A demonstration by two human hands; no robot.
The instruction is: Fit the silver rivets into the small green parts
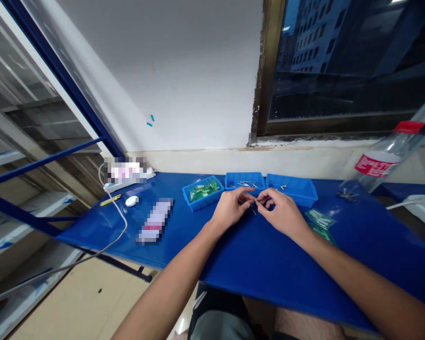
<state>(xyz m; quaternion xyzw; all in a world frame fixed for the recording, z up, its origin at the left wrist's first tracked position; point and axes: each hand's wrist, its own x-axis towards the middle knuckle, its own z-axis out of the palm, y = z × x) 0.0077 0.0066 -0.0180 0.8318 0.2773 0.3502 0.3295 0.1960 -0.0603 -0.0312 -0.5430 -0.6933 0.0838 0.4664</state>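
My left hand (233, 205) and my right hand (276, 208) meet above the blue table, fingertips pinched around a tiny light-coloured piece (255, 199) too small to make out. A thin metal pin (254, 212) shows just below the fingers. Behind my hands, the middle blue tray (228, 175) holds several thin metal pins. The left blue tray (194, 207) has green items in clear bags. In the right blue tray (301, 190) lie a few small pieces. Clear bags with white and green contents (320, 219) rest beside my right forearm.
On the left of the table (226, 264) are a white cable (124, 222), a yellow cutter (111, 200), a white round object (131, 201) and a blurred-out flat item (156, 219). A plastic bottle (375, 163) stands tilted at the right. A wall and window rise behind.
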